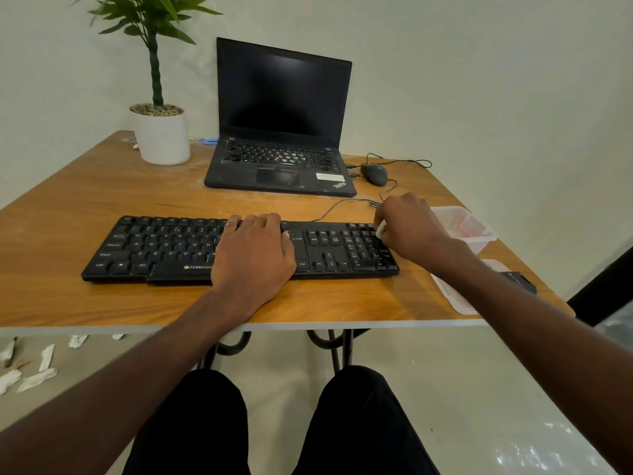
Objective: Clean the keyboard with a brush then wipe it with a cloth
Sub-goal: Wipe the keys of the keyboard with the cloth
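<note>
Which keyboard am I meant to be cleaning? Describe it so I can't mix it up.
On the wooden table, nearest the front edge, lies a separate black keyboard with a cable. The left hand rests flat on it. Unlike the laptop behind it, it has no screen and carries a number pad.

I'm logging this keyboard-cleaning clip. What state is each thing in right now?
Keyboard: flat on the table, cable attached.
Left hand: resting on the keyboard's middle, fingers straight.
Right hand: over the number pad, gripping something white; cloth or brush, cannot tell.
Laptop: lid open, screen dark.
Mouse: untouched beside the laptop.
Plastic container: no lid on it.
</note>
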A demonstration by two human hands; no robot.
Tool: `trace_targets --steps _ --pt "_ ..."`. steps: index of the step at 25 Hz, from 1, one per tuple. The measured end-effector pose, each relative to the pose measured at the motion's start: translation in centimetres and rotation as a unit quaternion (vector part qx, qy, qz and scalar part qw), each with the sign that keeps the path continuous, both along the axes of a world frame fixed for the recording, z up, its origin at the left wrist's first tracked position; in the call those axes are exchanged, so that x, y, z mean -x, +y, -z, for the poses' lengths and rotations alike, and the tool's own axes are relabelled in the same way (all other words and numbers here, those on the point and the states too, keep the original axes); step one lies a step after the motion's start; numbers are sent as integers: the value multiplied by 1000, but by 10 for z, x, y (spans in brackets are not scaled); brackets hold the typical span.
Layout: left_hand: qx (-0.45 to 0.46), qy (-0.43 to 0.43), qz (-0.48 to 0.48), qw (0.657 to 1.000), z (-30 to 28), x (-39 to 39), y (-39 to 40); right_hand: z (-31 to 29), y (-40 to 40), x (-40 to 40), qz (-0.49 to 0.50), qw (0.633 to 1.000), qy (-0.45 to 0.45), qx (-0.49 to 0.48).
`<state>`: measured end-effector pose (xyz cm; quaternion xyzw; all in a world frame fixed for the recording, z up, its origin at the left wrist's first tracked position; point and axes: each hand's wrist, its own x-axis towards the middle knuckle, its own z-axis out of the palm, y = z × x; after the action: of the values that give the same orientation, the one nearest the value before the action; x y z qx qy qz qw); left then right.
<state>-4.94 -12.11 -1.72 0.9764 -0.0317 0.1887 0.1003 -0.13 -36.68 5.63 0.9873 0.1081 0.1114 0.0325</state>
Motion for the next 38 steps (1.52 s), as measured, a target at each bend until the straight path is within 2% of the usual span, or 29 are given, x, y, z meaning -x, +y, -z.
trace_targets --steps 7,10,13,17,21,25,30,32,35,38 --pt "-17 2 4 1000 0 0 -1 -1 30 6 -82 997 -15 -5" --pt "-18 -3 7 1000 1 0 -1 -4 46 1 -110 991 24 -71" --pt "-15 -4 6 1000 1 -1 0 -4 32 -10 -76 980 33 -182" --pt "-10 -7 6 1000 2 -1 0 -7 27 -23 -27 995 14 -95" --pt "-2 -14 0 1000 3 -2 1 -4 41 -18 -86 994 16 -59" --pt "-3 -10 -4 1000 3 -2 0 1 18 -22 42 996 -39 -70" --pt "-6 -19 -7 1000 3 -2 0 6 30 -15 10 998 -14 -64" --pt "-4 -21 -7 1000 3 -1 -1 1 40 -14 -18 984 39 -174" --pt "25 -26 -4 999 0 4 0 4 58 -3 -31 930 55 -363" --pt "79 -51 1 996 -14 17 16 15 83 12 -66 907 23 -416"
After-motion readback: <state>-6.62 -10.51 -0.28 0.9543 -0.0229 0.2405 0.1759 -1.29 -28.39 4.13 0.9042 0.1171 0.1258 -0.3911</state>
